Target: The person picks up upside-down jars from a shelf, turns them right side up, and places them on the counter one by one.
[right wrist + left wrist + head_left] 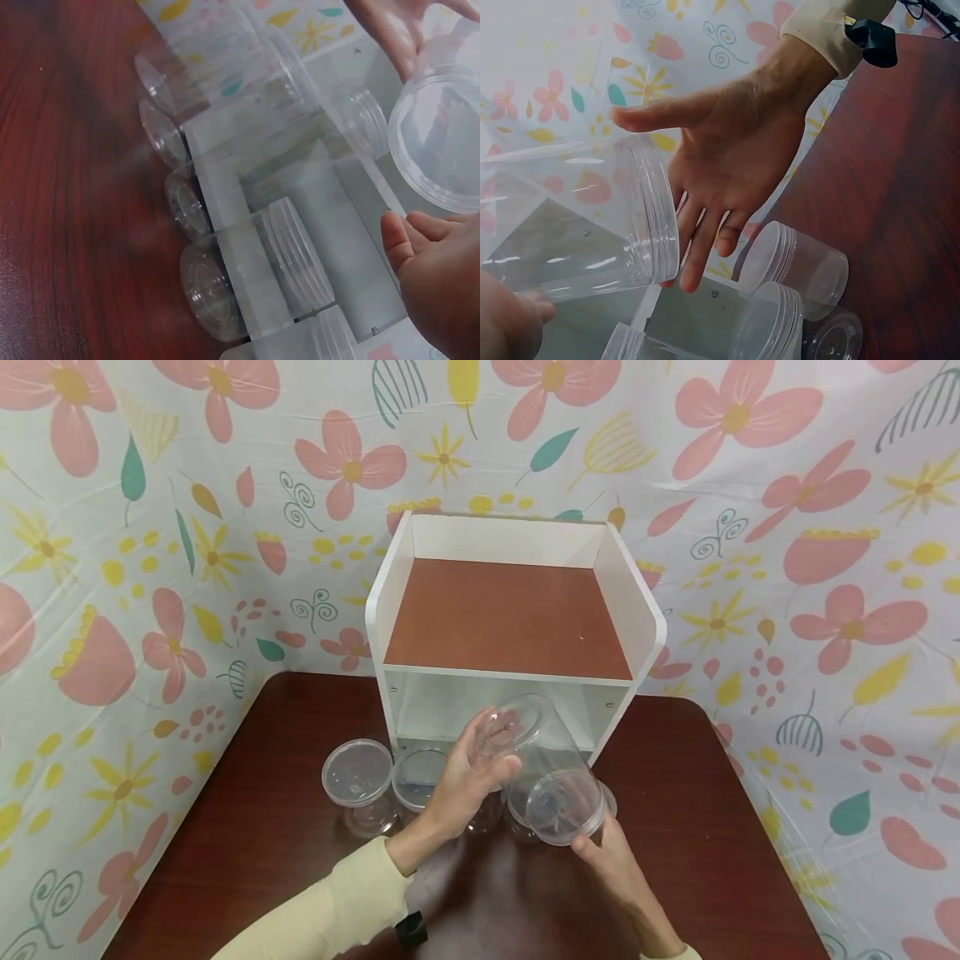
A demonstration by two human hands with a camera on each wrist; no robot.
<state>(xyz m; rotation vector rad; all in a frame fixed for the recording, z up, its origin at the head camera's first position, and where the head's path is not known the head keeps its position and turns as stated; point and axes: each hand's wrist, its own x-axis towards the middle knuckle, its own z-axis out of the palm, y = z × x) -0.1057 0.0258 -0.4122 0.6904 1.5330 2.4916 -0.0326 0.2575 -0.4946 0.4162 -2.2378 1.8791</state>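
My left hand (459, 781) grips a clear plastic jar (540, 739) near its base and keeps it tilted, its capped end toward the lower right. The jar's translucent lid (441, 139) faces the right wrist camera. Beside that end is my right hand (618, 860), its thumb by the rim in the head view. In the left wrist view the right hand (735, 150) shows its palm with straight fingers, the fingertips partly behind the ridged rim. Similar lidded jars (358, 772) stand in a row below, some hidden by my hands and the held jar.
A white shelf unit (648, 618) with a brown top panel (510, 618) stands behind the jars. The dark wooden table (697, 843) reaches out on both sides. A floral cloth (847, 635) hangs behind and beside it.
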